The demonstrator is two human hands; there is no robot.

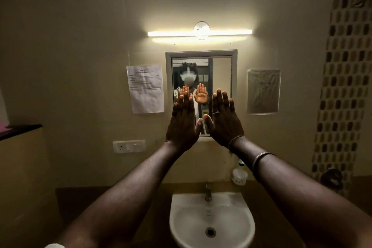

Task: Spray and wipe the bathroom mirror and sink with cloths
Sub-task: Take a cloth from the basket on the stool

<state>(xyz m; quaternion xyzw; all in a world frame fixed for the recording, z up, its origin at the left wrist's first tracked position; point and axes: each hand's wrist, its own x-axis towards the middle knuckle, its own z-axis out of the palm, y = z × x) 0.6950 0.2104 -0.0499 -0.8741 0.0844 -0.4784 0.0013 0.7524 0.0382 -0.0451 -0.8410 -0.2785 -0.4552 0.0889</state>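
At mid-frame a small grey-framed mirror (pixel 222 70) hangs under a lit tube lamp (pixel 199 33), reflecting both raised palms — the left hand (pixel 183 122) and right hand (pixel 224 120) spread flat, grasping nothing — while the white sink (pixel 211 221) sits dry-looking at bottom centre.

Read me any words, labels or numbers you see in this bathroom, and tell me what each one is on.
No text here can be read.
Left sheet beside the mirror: printed heading and paragraphs, too blurred to read.
Right sheet: a faint drawing, no legible words.
Bottle behind the sink: small dark marks, too small to read.
Switch plate: no readable markings.
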